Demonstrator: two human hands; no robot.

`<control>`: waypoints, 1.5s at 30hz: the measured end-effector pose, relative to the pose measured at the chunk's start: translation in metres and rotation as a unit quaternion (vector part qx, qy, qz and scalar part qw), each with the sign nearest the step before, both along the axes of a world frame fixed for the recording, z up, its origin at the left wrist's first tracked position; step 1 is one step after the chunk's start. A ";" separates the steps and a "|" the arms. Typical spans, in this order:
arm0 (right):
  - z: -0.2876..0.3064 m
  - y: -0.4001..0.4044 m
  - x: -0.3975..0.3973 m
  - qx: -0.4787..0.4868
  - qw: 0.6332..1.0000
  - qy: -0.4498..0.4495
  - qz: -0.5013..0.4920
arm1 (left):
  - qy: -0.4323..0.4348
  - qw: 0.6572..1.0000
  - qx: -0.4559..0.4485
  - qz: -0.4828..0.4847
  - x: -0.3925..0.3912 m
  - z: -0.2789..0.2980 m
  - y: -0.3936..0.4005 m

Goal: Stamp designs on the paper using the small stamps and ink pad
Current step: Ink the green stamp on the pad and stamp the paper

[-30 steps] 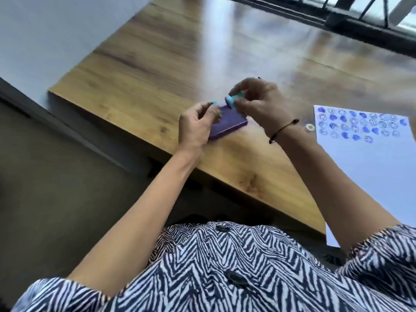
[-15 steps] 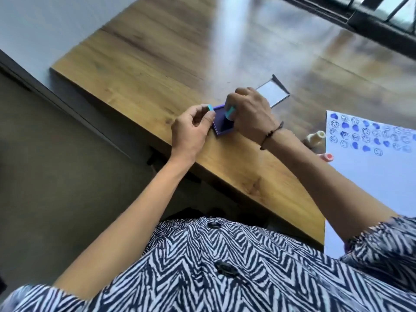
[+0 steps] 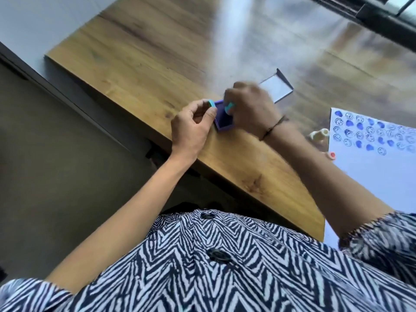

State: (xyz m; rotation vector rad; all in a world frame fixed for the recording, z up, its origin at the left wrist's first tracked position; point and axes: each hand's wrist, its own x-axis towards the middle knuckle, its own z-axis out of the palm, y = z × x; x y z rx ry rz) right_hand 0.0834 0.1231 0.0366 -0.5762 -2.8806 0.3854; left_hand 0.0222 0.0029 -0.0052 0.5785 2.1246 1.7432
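A purple ink pad [image 3: 222,119] lies open on the wooden table [image 3: 139,64] near its front edge. My right hand [image 3: 251,108] holds a small teal stamp [image 3: 230,107] down against the pad's dark ink. My left hand [image 3: 192,127] is at the pad's left side, pinching a teal cap [image 3: 211,103] between thumb and finger. White paper [image 3: 380,167] lies at the right, with rows of blue smiley and heart prints along its top.
The ink pad's lid [image 3: 278,88] lies open just behind my right hand. A cream stamp [image 3: 319,134] and a pink-ended stamp [image 3: 331,155] lie beside the paper's left edge. The table's front edge runs diagonally under my forearms.
The ink pad's lid has been taken off and now lies behind the pad. My right hand has lowered the teal stamp onto the ink. The camera has shifted.
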 end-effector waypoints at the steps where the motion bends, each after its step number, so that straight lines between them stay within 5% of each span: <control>1: -0.005 -0.006 0.004 0.001 1.000 -0.011 0.002 | 0.003 1.000 -0.001 0.000 0.000 0.000 0.000; 12: -0.014 -0.016 0.010 -0.010 1.000 0.019 -0.011 | 0.022 1.000 -0.008 -0.005 0.000 0.003 -0.002; 17: 0.000 0.000 0.004 -0.105 0.994 0.014 -0.037 | -0.015 1.000 0.014 -0.008 -0.001 -0.001 -0.002; 21: 0.025 0.011 0.032 -0.196 0.965 0.129 -0.118 | -0.041 0.998 0.049 -0.026 0.004 0.003 0.010; 25: 0.047 0.039 0.091 -0.230 0.919 0.215 -0.235 | -0.037 0.986 0.071 -0.147 0.036 0.023 0.041; 30: 0.043 0.080 0.177 -0.237 0.849 0.276 -0.384 | 0.046 0.924 0.052 -0.376 0.101 0.051 0.086; 35: 0.021 0.104 0.247 -0.258 0.784 0.284 -0.488 | 0.229 0.815 -0.036 -0.530 0.170 0.059 0.132; 39: 0.004 0.117 0.266 -0.245 0.786 0.239 -0.514 | 0.348 0.736 -0.117 -0.569 0.209 0.046 0.156; 45: -0.003 0.126 0.263 -0.119 0.866 0.080 -0.479 | 0.365 0.730 -0.139 -0.561 0.214 0.031 0.161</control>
